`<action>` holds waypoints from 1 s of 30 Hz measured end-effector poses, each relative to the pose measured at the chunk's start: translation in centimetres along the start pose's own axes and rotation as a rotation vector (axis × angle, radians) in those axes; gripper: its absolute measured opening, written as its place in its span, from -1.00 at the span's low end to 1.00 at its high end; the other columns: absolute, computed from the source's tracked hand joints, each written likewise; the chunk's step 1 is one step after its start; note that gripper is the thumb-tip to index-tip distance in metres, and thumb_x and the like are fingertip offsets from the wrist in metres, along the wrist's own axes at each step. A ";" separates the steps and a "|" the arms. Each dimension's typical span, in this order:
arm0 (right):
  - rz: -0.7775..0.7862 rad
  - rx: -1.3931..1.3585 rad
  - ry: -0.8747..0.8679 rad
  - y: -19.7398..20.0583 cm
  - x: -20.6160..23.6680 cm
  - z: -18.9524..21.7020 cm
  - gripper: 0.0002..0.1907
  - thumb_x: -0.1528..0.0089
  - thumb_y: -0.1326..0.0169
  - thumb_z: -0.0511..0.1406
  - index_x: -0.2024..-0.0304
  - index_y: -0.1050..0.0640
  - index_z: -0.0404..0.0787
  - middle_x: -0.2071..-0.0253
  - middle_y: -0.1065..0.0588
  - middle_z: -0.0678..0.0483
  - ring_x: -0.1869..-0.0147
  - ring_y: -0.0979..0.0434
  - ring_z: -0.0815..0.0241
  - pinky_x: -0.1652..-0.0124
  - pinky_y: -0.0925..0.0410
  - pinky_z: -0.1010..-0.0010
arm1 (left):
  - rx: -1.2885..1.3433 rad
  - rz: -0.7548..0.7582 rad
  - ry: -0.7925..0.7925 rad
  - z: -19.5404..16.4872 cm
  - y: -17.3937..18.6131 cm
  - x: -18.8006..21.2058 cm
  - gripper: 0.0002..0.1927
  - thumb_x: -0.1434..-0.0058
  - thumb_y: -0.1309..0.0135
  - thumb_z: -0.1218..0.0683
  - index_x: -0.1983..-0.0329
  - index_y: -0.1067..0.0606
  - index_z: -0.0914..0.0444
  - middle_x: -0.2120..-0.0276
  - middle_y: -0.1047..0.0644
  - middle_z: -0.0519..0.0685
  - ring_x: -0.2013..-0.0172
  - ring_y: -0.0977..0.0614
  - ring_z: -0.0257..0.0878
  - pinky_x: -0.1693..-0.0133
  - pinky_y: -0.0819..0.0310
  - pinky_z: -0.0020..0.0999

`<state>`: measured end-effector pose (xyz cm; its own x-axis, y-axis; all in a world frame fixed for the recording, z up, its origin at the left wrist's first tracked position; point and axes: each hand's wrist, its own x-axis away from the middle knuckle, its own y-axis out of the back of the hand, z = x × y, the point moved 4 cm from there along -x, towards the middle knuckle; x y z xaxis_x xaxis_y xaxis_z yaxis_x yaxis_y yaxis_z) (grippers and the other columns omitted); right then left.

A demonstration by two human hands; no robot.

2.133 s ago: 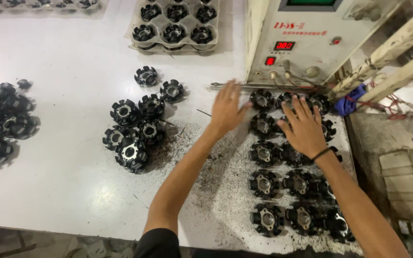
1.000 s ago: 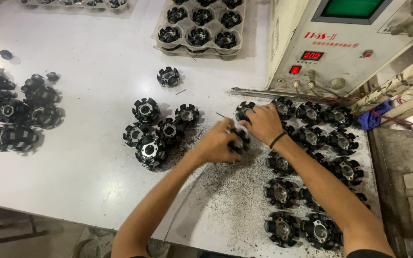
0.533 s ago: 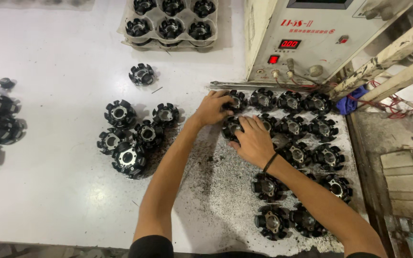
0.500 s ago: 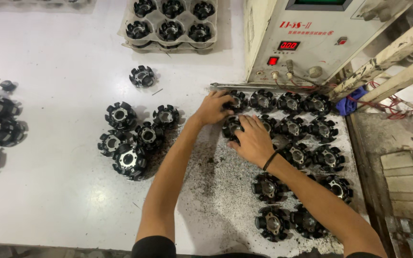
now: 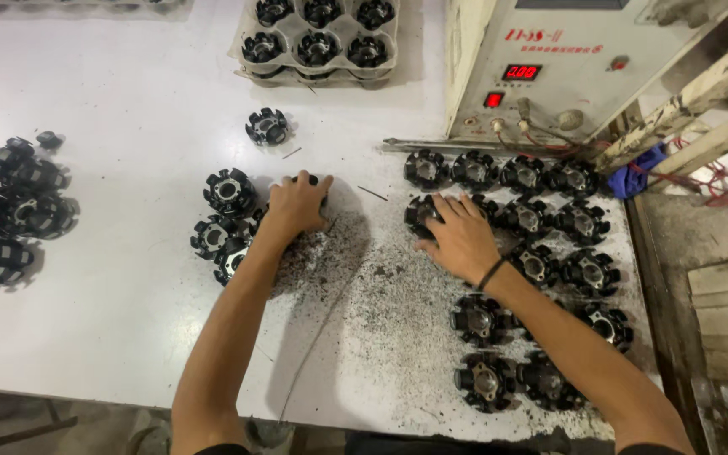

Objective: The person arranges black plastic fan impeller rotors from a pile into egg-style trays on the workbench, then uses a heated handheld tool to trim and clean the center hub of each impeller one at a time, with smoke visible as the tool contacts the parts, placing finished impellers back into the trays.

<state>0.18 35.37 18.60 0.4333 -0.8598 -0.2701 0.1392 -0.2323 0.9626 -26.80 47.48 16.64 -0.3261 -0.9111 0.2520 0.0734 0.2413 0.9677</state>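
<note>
Left hand [image 5: 297, 205] cups a black toothed rotor part [image 5: 312, 182] left of frame centre on the white worktop [image 5: 128, 101]; right hand [image 5: 458, 238], fingers spread, presses flat on another part [image 5: 422, 212]. Likely rigid, heavy metal; grasp around the rim.

i'm at a factory workbench: a white table [image 5: 128, 337] strewn with metal filings, rows of black toothed parts [image 5: 541, 223], moulded trays [image 5: 322, 42] and a cream control unit [image 5: 549, 67] with red digits.
</note>
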 end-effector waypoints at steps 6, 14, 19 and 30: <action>0.206 0.044 0.007 -2.8 -0.9 -1.7 -0.58 -0.17 -0.19 -0.06 0.18 -0.65 -0.29 -0.32 -0.33 -0.28 -0.37 -0.33 -0.12 -0.41 -0.04 0.09 | 0.258 -0.191 -0.280 -7.5 0.1 3.7 -0.14 0.11 -0.37 -0.20 -0.27 -0.42 0.18 -0.08 -0.52 0.15 -0.01 -0.55 0.17 -0.02 -0.53 0.05; 0.092 -0.089 0.058 -0.3 4.7 0.9 -0.68 -0.32 -0.09 -0.26 -0.07 -0.58 -0.26 -0.38 -0.36 -0.25 -0.41 -0.37 -0.07 -0.44 -0.05 0.04 | 0.574 -0.336 -0.537 -15.1 -3.9 6.1 -0.45 -0.15 -0.31 -0.15 -0.11 -0.52 0.20 -0.14 -0.56 0.06 -0.13 -0.59 0.00 -0.21 -0.53 -0.12; 0.246 -0.071 0.016 0.4 6.8 5.0 -0.44 -0.28 -0.06 0.00 0.02 -0.57 -0.39 -0.25 -0.38 -0.32 -0.38 -0.34 -0.19 -0.39 -0.07 0.07 | 0.705 -0.469 -0.537 -13.3 -3.3 2.5 -0.45 -0.16 -0.29 0.03 -0.22 -0.50 0.27 -0.26 -0.34 0.32 -0.20 -0.40 0.28 -0.13 -0.43 0.03; 0.163 0.003 0.081 1.0 5.8 4.5 -0.44 -0.27 -0.01 0.04 0.09 -0.63 -0.33 -0.24 -0.40 -0.34 -0.35 -0.36 -0.19 -0.38 -0.06 0.05 | -0.127 -0.499 0.301 0.0 -1.2 10.6 -0.37 -0.13 -0.30 -0.21 0.09 -0.58 0.45 -0.15 -0.40 0.45 -0.08 -0.46 0.37 -0.15 -0.30 0.22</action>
<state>-1.20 28.12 18.08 0.5203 -0.8467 -0.1115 0.0586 -0.0948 0.9938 -30.36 37.57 18.15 -0.0703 -0.9633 -0.2589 0.0981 -0.2650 0.9593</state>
